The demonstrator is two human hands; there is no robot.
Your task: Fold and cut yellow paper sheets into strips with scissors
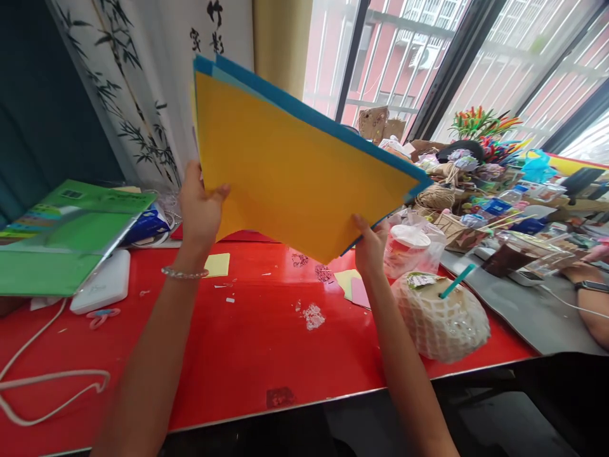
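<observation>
A stack of coloured paper sheets (pixel 290 158), yellow in front with blue ones behind, is raised above the red table (pixel 238 355). My left hand (pixel 198 209) is closed on the stack's left edge, thumb across the yellow sheet. A bead bracelet circles that wrist. My right hand (pixel 371 244) pinches the stack's lower corner. Small yellow and pink paper pieces (pixel 354 287) lie on the table just below the right hand.
A green folder (pixel 61 241) and a white box (pixel 102 282) sit at the left, with a white cord (pixel 52 381) in front. A netted coconut with a straw (pixel 440 317) and a lidded cup (pixel 409 247) stand right. Craft clutter fills the far right, beside another person's arm (pixel 590 298).
</observation>
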